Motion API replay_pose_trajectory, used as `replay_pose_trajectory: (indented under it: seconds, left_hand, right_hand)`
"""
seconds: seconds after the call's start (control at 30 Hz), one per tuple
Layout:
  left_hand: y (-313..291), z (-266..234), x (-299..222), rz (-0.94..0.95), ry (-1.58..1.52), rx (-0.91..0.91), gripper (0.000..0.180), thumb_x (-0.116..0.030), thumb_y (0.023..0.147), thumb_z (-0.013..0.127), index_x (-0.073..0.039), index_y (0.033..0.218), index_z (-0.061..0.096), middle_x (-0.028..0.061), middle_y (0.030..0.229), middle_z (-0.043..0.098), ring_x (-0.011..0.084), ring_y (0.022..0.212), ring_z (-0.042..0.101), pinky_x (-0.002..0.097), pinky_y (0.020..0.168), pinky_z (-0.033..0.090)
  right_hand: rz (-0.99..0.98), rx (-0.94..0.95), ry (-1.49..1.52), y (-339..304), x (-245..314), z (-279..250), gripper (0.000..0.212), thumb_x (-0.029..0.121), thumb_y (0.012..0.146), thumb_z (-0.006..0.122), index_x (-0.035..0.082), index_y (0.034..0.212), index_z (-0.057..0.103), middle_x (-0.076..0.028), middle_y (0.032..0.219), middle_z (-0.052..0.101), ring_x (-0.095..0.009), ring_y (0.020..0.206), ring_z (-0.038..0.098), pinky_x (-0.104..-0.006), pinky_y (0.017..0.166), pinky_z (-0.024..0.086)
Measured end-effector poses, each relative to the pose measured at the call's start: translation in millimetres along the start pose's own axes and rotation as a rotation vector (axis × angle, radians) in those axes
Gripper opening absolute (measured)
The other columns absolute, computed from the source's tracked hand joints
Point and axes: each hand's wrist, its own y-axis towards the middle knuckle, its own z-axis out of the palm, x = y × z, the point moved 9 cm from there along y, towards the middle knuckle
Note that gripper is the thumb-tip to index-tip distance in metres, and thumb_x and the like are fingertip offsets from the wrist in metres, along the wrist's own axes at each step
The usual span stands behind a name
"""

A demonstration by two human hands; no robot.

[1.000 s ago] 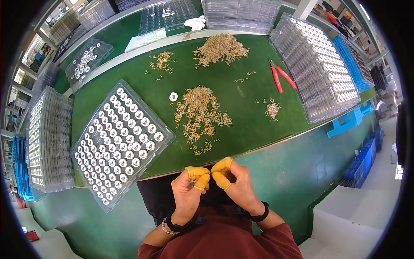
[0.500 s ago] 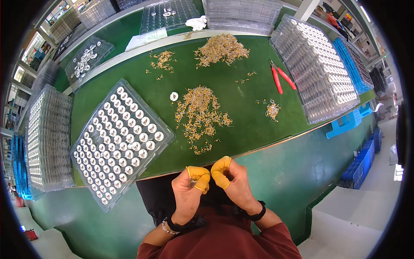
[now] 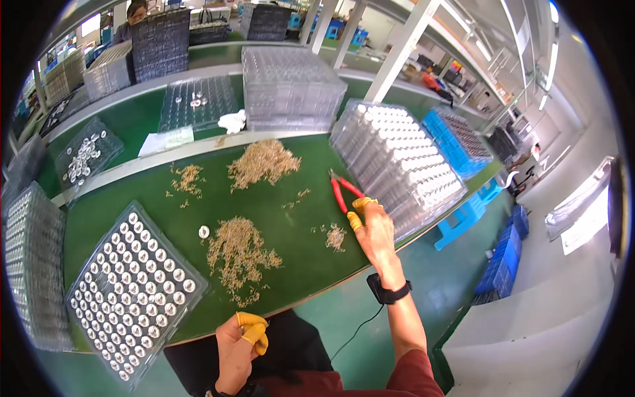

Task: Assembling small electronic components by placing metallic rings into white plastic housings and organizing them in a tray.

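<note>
At the right part of the green bench, my right hand in yellow finger covers closes around the handle ends of red-handled cutting pliers. The pliers' jaws point away from me, and the handles are spread. My left hand stays at the bench's front edge in front of my body. Its covered fingers are pinched together, and what lies between them is too small to make out. Beyond it spreads a pile of small wire-legged orange components. A smaller heap of them lies just left of my right hand.
A clear tray of round white pieces overhangs the bench's front left edge. One loose white piece lies beside it. More components are heaped farther back. Tall stacked trays stand right of the pliers, with other stacks at left.
My right hand has left my left hand and reached forward right to the pliers, closing on their handles. My left hand stays pinched near my body. The view has swung up and right.
</note>
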Motion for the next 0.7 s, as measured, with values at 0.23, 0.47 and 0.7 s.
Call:
replay_pose_trajectory:
  seconds: [0.23,0.47,0.7]
  left_hand:
    - [-5.1,-3.2,-1.9,-0.024,0.046,-0.025,0.008,-0.008,0.091,0.054,-0.003,0.091,0.059,0.0048,0.061,0.058,0.0071,0.042,0.046,0.0185,0.036,0.025]
    - [3.2,-3.9,3.8,-0.077,-0.01,0.007,0.007,-0.008,0.092,0.057,-0.002,0.094,0.06,0.0048,0.066,0.06,0.006,0.048,0.046,0.018,0.041,0.029]
    - [3.9,-7.6,3.5,-0.071,-0.022,0.027,0.008,-0.009,0.092,0.059,-0.002,0.091,0.062,0.0035,0.063,0.059,0.004,0.047,0.047,0.0177,0.04,0.029]
  right_hand:
    - [-0.203,0.114,-0.293,34.6,-23.3,44.2,0.051,0.034,0.079,0.072,-0.002,0.111,0.054,-0.02,0.102,0.061,-0.039,0.094,0.059,-0.0466,0.079,0.048]
    - [-0.137,0.217,-0.516,63.2,-37.2,69.0,0.062,0.051,0.072,0.074,-0.001,0.101,0.056,-0.02,0.1,0.062,-0.038,0.095,0.06,-0.0465,0.081,0.049]
    - [-0.056,0.304,-0.611,66.3,-41.5,77.6,0.047,0.042,0.081,0.07,0.002,0.103,0.059,-0.021,0.103,0.061,-0.038,0.098,0.059,-0.0494,0.083,0.048]
